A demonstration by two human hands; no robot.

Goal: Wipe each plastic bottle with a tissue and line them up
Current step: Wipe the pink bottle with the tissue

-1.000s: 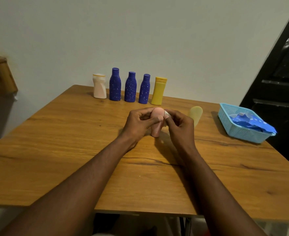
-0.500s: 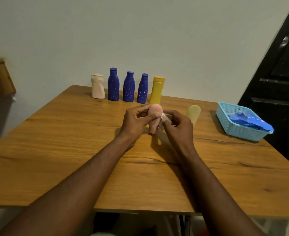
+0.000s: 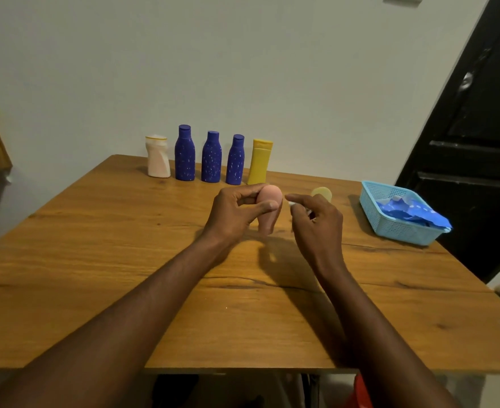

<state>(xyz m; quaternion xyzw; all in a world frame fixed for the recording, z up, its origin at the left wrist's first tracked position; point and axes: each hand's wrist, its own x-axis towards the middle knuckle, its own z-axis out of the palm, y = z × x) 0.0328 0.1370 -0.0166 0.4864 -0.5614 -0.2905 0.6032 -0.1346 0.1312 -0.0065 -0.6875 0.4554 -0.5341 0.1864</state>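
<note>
While the woven-look blue plastic basket [image 3: 390,228] sits at the table's right edge, it holds crumpled blue material [image 3: 410,214] with a few white bits; what that material is cannot be told. Near the middle of the wooden table [image 3: 95,260], the left hand [image 3: 234,216] grips the pink bottle [image 3: 267,213], thumb across its front and fingers curled behind its rounded upper end. The bottle tapers downward and hangs just above the tabletop. Just to its right, apart by a narrow gap, the right hand [image 3: 319,225] pinches a small white tissue [image 3: 292,204] between thumb and fingertips. A pale yellow bottle [image 3: 323,193] stands behind that hand, mostly hidden. Along the far edge stand, left to right, a white bottle [image 3: 158,157] with a twisted waist, three dark blue bottles [image 3: 211,157] flecked with white, and a flat-sided yellow bottle [image 3: 260,163], all upright, smooth and matte, close together without touching.
</note>
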